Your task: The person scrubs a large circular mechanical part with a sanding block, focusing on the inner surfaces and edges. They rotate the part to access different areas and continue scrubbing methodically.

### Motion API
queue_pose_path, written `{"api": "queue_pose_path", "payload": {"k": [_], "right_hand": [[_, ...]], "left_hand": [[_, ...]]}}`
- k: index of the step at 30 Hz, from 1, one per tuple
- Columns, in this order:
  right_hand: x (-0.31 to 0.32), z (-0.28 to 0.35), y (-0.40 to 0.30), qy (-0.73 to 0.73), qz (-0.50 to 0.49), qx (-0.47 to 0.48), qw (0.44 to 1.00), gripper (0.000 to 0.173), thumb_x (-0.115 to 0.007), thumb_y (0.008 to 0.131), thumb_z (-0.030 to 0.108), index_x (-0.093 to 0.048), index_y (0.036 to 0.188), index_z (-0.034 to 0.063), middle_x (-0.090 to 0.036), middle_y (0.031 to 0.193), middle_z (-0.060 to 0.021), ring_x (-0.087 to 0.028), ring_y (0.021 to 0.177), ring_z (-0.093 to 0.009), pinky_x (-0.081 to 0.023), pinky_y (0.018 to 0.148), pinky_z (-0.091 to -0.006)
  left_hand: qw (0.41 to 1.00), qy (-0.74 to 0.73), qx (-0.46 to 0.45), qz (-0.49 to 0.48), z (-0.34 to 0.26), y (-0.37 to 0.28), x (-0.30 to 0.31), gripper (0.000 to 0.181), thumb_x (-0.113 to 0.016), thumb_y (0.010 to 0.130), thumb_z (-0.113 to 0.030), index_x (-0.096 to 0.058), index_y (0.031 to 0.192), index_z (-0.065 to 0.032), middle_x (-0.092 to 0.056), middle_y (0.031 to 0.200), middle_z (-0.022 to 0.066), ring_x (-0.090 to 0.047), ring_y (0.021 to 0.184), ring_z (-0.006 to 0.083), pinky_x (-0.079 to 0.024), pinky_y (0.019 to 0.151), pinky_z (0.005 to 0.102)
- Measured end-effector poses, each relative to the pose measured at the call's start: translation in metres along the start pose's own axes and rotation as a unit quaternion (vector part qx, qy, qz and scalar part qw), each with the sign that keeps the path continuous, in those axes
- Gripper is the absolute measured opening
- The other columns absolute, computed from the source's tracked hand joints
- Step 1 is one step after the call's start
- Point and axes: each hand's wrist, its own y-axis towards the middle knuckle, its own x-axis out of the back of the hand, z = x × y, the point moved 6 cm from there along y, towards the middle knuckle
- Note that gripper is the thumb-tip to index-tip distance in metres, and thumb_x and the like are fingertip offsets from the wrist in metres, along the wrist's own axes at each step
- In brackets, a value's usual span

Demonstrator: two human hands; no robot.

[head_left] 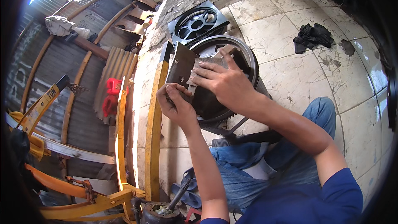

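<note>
Before me on the tiled floor is a large round metal part with a toothed rim, like a flywheel. Over it stands a dark metal plate with holes. My left hand has its fingers curled at the lower edge of this plate; what lies between them is mostly hidden. My right hand lies with spread fingers on a flat grey piece, perhaps sandpaper, pressed over a metal block. Just beyond the toothed rim lies a square black frame with a spoked round opening.
Yellow steel beams of a lifting frame stand at left, near a corrugated metal wall. A greasy metal housing and blue sandals are at bottom. A black cloth lies on the tiles at right.
</note>
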Motion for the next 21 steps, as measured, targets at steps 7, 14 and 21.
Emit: {"api": "queue_pose_path", "payload": {"k": [7, 14, 21], "right_hand": [[-0.008, 0.024, -0.002, -0.054, 0.020, 0.018, 0.998, 0.028, -0.054, 0.089, 0.017, -0.070, 0.112, 0.0123, -0.067, 0.120, -0.0077, -0.057, 0.123, -0.021, -0.022, 0.115, -0.0560], [-0.004, -0.004, 0.004, -0.047, 0.023, 0.040, 0.998, 0.028, -0.053, 0.092, 0.016, -0.070, 0.114, 0.0164, -0.066, 0.122, -0.0065, -0.057, 0.123, -0.019, -0.024, 0.114, -0.0570], [0.010, 0.007, 0.009, -0.057, 0.032, 0.044, 0.997, 0.028, -0.053, 0.093, 0.016, -0.069, 0.117, 0.0162, -0.066, 0.124, -0.0075, -0.056, 0.125, -0.020, -0.026, 0.115, -0.0558]], "left_hand": [[0.993, 0.085, -0.081, -0.013, 0.002, 0.002, 0.003, 0.026, -0.043, 0.106, -0.027, -0.050, 0.092, -0.0059, -0.055, 0.081, 0.0047, -0.050, 0.066, 0.0105, -0.043, 0.063, 0.0259], [0.998, 0.029, -0.046, 0.007, 0.008, 0.003, 0.004, 0.024, -0.043, 0.105, -0.024, -0.052, 0.099, -0.0025, -0.064, 0.102, 0.0119, -0.060, 0.099, 0.0209, -0.045, 0.090, 0.0343], [0.996, 0.032, -0.080, -0.009, 0.010, 0.006, 0.002, 0.030, -0.042, 0.106, -0.029, -0.054, 0.105, -0.0021, -0.061, 0.101, 0.0066, -0.056, 0.086, 0.0104, -0.045, 0.070, 0.0224]]}}
